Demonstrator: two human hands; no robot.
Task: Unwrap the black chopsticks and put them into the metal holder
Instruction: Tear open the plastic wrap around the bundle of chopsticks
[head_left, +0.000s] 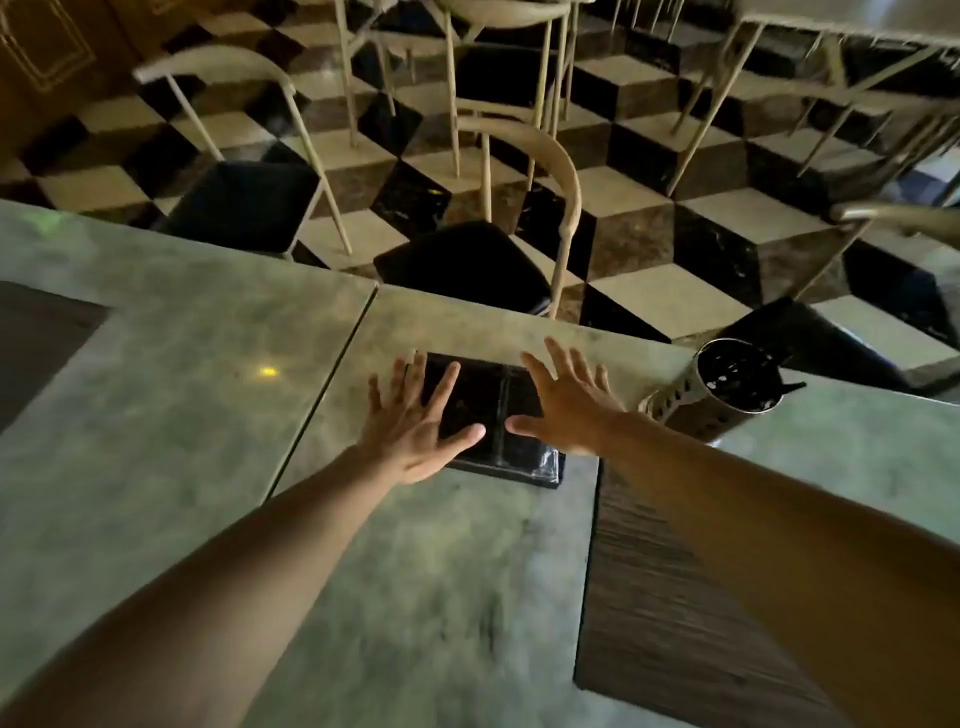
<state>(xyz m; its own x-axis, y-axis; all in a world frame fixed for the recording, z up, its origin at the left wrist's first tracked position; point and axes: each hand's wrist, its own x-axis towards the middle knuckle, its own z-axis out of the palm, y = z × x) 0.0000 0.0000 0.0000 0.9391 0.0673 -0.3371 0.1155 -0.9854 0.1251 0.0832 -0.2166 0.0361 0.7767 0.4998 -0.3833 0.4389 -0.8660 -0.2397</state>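
Note:
A flat black pack of chopsticks in clear plastic wrap (493, 415) lies on the grey stone table (171, 395) near its far edge. My left hand (415, 421) hovers over the pack's left side, fingers spread, holding nothing. My right hand (566, 405) is spread over the pack's right side, also holding nothing. I cannot tell whether the palms touch the wrap. The perforated metal holder (722, 389) stands to the right of the pack, with dark chopstick ends showing inside it.
A dark wood-grain panel (665, 597) is set into the table under my right forearm. Another dark inset (36, 332) sits at the far left. Beyond the table edge stand chairs with black seats (462, 270) on a checkered floor.

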